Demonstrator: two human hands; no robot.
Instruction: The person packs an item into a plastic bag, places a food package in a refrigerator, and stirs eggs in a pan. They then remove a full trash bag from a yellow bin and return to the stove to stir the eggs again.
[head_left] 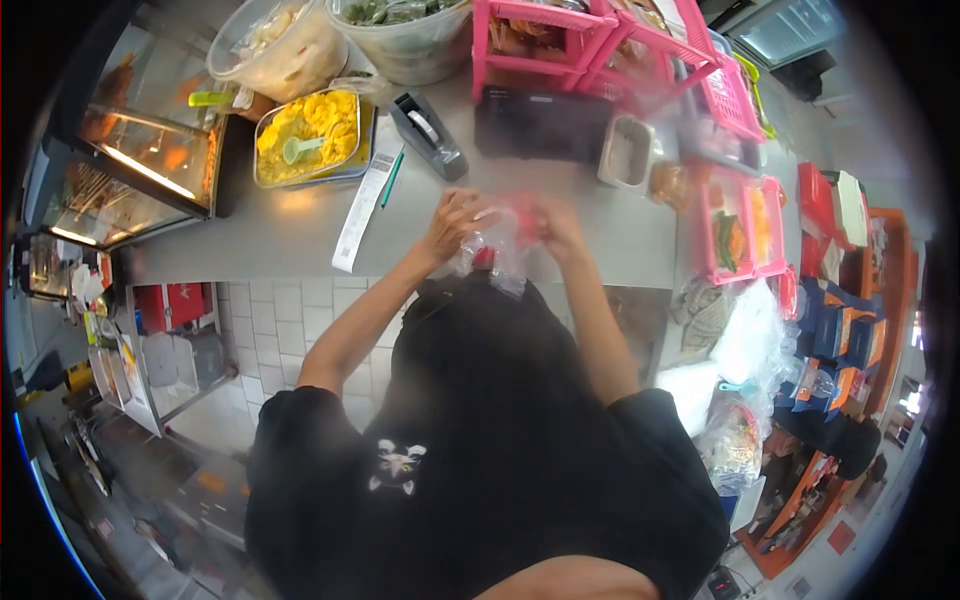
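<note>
A clear plastic bag (492,262) with something red in it hangs between my hands, close to the front of my black shirt, at the edge of the steel counter (430,215). My left hand (457,222) has its fingers curled on the bag's left side. Opposite it, my right hand (553,226) is closed on the bag's right side, near a blurred pink-red patch. Beyond them stands a grey tape dispenser (430,137). A white printed receipt (366,208) and a green pen (392,180) lie left of my hands.
A tray of yellow food (310,137) and two clear tubs (275,48) stand at the back left, beside a lit glass food case (150,150). Pink baskets (550,45), a white container (627,152) and plastic bags (745,340) are at the back and right.
</note>
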